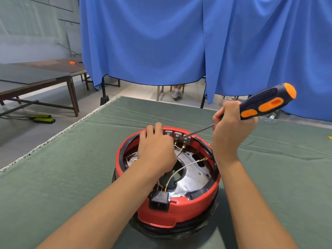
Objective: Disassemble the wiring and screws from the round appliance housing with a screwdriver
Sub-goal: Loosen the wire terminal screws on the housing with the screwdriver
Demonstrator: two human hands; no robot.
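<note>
The round red housing [181, 211] sits upside down on the green cloth, its metal base plate [195, 175] and white wires [181, 169] exposed. My left hand [156, 148] lies over the far rim, fingers draped on its edge by the grey terminal blocks [177, 135]. My right hand [231, 133] grips a screwdriver [267, 102] with a dark blue and orange handle. Its metal shaft slants down to the left, the tip at the terminal blocks. One white wire ends free in a ring lug [204, 159]. A black power socket [159, 202] sits at the near rim.
The green cloth-covered table [71, 177] reaches out on all sides of the housing. Blue curtains [179, 42] hang behind it, with someone's foot showing beneath. Low wooden tables [36, 83] stand at the left, one carrying a small orange object [72, 63].
</note>
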